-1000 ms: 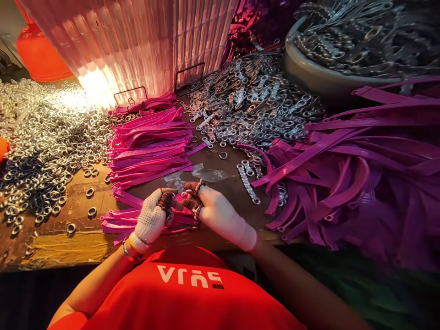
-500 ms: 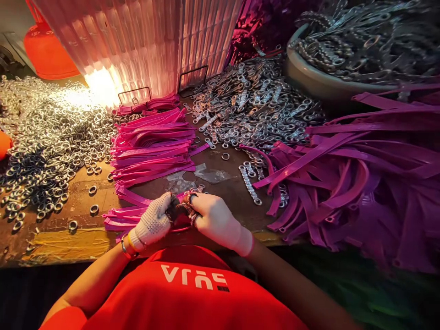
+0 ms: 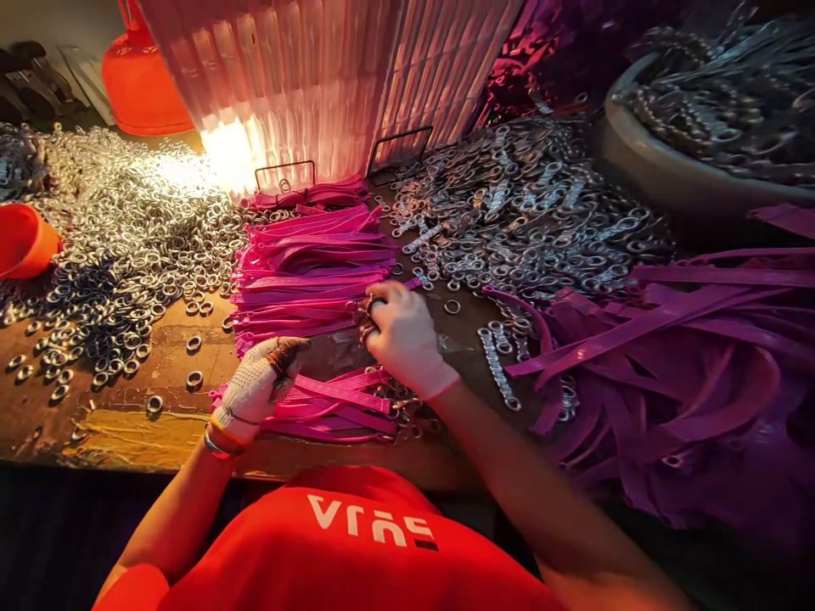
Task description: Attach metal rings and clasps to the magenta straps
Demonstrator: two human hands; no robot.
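My left hand (image 3: 258, 386), in a dotted white glove with dark, stained fingertips, is closed over the left part of the near bundle of pink straps (image 3: 344, 403); what its fingers hold, if anything, is hidden. Metal fittings (image 3: 404, 403) lie at that bundle's right end. My right hand (image 3: 401, 331), gloved in white, has its fingers curled at the right end of the stacked pink straps (image 3: 311, 255). Its dark fingertips are pressed together, and whatever is between them is too small to make out.
Loose metal rings (image 3: 146, 246) spread over the left, by an orange cup (image 3: 29, 242). Metal chain pieces (image 3: 509, 204) heap at the right, before a large basin (image 3: 655, 157). Purple straps (image 3: 637, 365) pile at the right edge. A ribbed translucent panel (image 3: 306, 76) stands behind.
My hands have parted: the right moved up to the strap stack, the left moved slightly left. The near bundle and its metal fittings are now uncovered. The view has shifted left.
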